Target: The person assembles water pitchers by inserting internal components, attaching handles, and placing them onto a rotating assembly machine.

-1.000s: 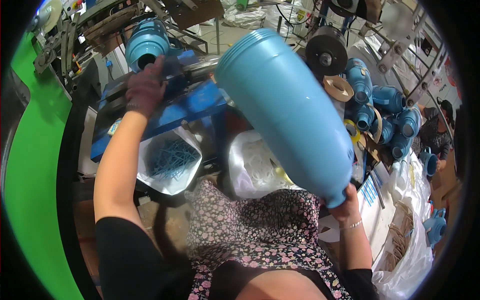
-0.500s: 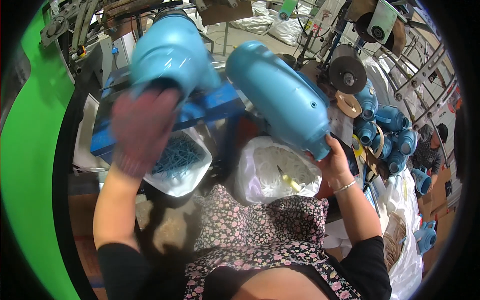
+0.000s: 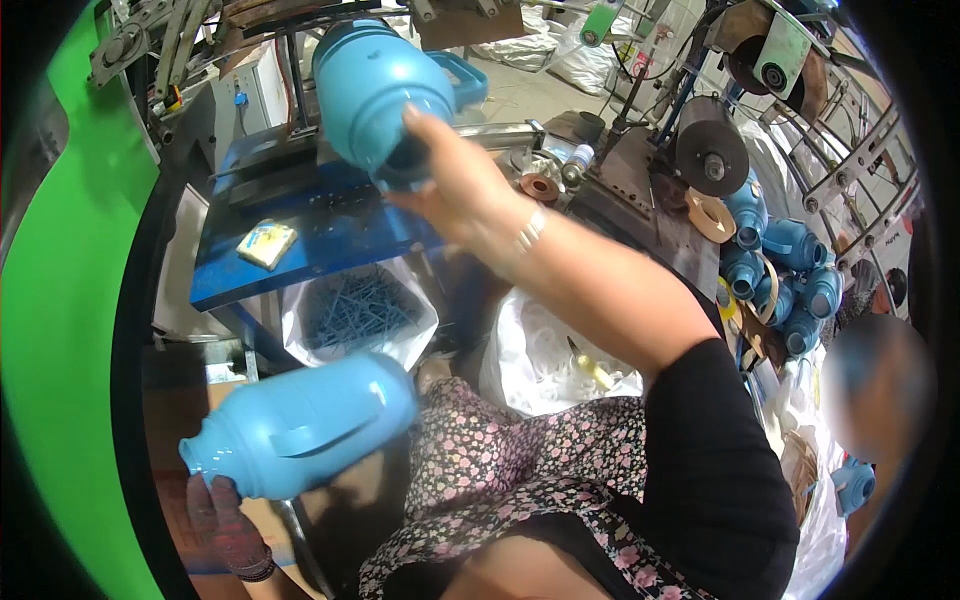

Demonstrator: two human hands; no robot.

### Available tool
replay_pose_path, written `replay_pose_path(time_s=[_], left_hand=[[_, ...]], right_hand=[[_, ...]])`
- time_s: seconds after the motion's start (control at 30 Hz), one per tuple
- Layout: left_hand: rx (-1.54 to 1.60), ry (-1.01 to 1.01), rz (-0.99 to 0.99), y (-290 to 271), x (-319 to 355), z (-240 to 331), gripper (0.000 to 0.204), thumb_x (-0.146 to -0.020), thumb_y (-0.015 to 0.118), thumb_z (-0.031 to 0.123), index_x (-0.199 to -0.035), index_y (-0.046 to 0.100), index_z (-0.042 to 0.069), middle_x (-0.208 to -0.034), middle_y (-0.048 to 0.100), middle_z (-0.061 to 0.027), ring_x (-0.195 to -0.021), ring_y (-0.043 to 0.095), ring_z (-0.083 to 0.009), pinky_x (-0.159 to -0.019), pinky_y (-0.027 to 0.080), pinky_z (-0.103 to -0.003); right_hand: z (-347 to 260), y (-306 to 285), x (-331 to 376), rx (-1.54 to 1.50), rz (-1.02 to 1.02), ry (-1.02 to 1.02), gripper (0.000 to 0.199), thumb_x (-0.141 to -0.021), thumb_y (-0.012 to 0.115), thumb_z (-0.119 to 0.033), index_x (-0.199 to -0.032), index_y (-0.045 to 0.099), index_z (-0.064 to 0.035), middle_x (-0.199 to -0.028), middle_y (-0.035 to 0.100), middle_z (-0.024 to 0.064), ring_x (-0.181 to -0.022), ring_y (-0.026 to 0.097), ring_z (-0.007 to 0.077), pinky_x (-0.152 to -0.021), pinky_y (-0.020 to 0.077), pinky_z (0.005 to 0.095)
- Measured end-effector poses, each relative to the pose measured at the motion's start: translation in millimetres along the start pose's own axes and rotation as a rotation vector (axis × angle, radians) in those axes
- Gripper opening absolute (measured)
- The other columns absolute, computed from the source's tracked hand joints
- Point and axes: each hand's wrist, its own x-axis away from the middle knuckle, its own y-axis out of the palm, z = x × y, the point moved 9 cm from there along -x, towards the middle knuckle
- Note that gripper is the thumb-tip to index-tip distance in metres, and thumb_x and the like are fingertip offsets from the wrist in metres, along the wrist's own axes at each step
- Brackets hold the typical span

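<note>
My left hand [image 3: 225, 525], in a dark red glove, is at the lower left, its fingers closed on the narrow neck of a glossy blue plastic flask shell [image 3: 335, 415]. That shell lies nearly level in the air with its side handle showing. My bare right hand [image 3: 450, 180] reaches across to the upper middle. It grips the neck of a second blue flask shell [image 3: 375, 90], whose wide end points away from me over the far side of the blue bench [image 3: 330, 225]. Part of its handle shows on the right.
A small yellow-and-white packet [image 3: 267, 244] lies on the bench. Below stand a white bag of blue plastic strips [image 3: 360, 310] and a white bag of pale scraps [image 3: 520, 350] with a yellow-handled tool [image 3: 592, 370]. More blue shells [image 3: 790, 240] are piled right, near a dark roller [image 3: 712, 145] and another person.
My left hand has drawn its shell from the bench down to the lower left. My right hand has carried the other shell from the right to the upper middle, over the bench.
</note>
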Motion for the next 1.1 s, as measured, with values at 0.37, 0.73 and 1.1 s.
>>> replay_pose_path(time_s=[0.37, 0.73, 1.1], left_hand=[[-0.484, 0.427, -0.254, 3, -5, 131, 0.028, -0.09, 0.06, 0.028, -0.108, 0.065, 0.008, -0.093, 0.064, -0.0178, -0.09, 0.062, -0.0343, -0.076, 0.051, -0.044], [-0.413, 0.874, -0.436, 44, 20, 275, 0.02, -0.069, 0.068, 0.02, -0.084, 0.064, 0.007, -0.082, 0.061, -0.009, -0.073, 0.056, -0.0301, -0.071, 0.041, -0.041], [0.515, 0.906, -0.495, 146, -33, 374, 0.038, -0.075, 0.067, -0.002, -0.112, 0.062, 0.005, -0.113, 0.06, -0.0131, -0.107, 0.057, -0.0275, -0.093, 0.045, -0.039]], right_hand=[[16, 36, -107, -0.492, -0.01, 0.019, 0.058, -0.089, 0.057, -0.038, -0.136, 0.038, -0.01, -0.135, 0.042, 0.0111, -0.123, 0.043, 0.0329, -0.085, 0.0526, 0.0518], [5, 53, 21, 0.48, -0.361, -0.395, 0.079, -0.08, 0.068, -0.039, -0.14, 0.034, 0.0004, -0.142, 0.039, 0.0214, -0.121, 0.049, 0.0306, -0.1, 0.0416, 0.0422], [-73, -76, 213, 0.696, -0.121, -0.603, 0.09, -0.068, 0.08, -0.022, -0.144, 0.032, -0.0108, -0.136, 0.046, 0.015, -0.118, 0.051, 0.0307, -0.1, 0.0435, 0.0406]])
